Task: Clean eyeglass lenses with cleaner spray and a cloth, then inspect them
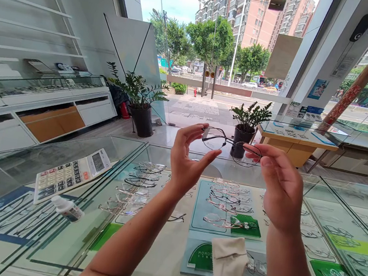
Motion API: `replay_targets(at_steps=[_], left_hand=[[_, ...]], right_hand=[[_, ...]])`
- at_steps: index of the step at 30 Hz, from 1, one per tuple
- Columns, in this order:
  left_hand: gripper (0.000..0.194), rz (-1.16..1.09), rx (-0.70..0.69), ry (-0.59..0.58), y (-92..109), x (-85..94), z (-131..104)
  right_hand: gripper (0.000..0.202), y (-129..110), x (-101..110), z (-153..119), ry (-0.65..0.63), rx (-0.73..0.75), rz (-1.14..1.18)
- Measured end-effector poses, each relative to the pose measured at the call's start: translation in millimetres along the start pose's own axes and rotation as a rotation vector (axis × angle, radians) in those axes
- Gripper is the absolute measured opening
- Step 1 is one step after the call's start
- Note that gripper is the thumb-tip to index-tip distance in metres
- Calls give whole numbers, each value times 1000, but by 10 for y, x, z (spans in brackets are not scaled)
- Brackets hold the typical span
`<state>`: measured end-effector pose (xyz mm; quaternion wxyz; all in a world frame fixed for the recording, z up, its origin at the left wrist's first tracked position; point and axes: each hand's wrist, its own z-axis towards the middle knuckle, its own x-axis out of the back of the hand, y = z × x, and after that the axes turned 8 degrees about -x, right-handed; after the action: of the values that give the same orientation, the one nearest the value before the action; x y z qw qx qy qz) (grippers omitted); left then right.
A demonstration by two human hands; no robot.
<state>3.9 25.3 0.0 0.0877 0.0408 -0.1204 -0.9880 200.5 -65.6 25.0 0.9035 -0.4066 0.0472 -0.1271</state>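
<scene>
Above the glass counter, a pair of thin, dark-rimmed eyeglasses [228, 141] is held up with its temples folded behind the lenses. Fingertips of my left hand [186, 159] grip its left end, while the thumb is spread away below the rim. On the opposite side, my right hand [280, 185] pinches the right end by the rim, the index finger reaching behind that lens. Faint print shows on the left lens. Beneath my hands, a beige cleaning cloth [228, 261] lies on the glass top. A small white bottle [67, 209] is on the counter at left.
A large calculator [73, 174] rests on the glass to the left. Several eyeglasses [226, 197] sit in rows inside the display case [146, 271]. Beyond the counter stand two potted plants [143, 120] [244, 133], a wooden-fronted table [284, 146] and glass doors [209, 75].
</scene>
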Motion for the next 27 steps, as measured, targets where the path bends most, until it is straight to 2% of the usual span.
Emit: replay_targets(at_steps=[12,19,24,27], left_hand=[[57,-37,73,-71,-2,-26,8],[56,-12,34,-41,23,-17,30],[61,48,-26,-114,78,24,29],[63,90,-45,-222,129,51,28]], right_hand=[[26,72,-20,21,-14,-31,24],[28,171,5,80,-58,-35,43],[21,112,57,118,17,58,-178],[14,104,69,136,-36,106,-321]])
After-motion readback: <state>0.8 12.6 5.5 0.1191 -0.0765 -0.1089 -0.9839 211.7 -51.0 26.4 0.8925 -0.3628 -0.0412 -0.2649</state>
